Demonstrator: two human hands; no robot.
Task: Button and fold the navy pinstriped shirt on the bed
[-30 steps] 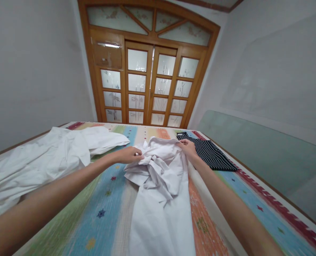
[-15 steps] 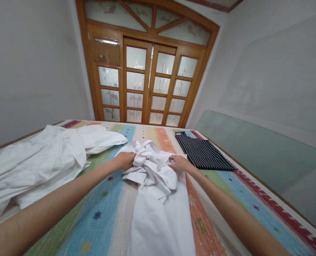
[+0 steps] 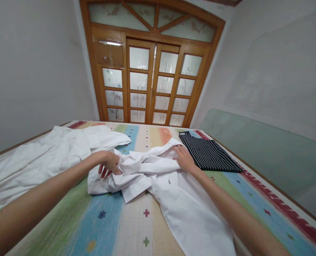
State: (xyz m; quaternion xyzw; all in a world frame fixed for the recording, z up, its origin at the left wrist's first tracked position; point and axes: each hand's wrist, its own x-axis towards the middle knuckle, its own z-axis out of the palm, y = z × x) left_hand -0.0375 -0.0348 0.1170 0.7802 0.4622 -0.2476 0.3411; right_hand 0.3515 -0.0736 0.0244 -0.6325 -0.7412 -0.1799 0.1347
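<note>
A crumpled white shirt lies across the middle of the bed, one long part of it trailing toward me on the right. At its left side, my left hand has curled fingers and a thumb pressed on the cloth, gripping it; some fingertips show below. My right hand rests on the shirt's upper right part with its fingers stretched out over the fabric. Beyond my left forearm another white garment is spread out with wrinkles.
A folded black-and-white striped garment lies at the right, close to my right hand. Underneath everything is a colourful striped bedcover. A pale green headboard-like panel stands along the right wall. Wooden glazed doors are beyond the far edge.
The bunched shirt has been spread wider: my left hand has moved left and slightly nearer with its side, my right hand slightly right. The trailing part has swung right.
</note>
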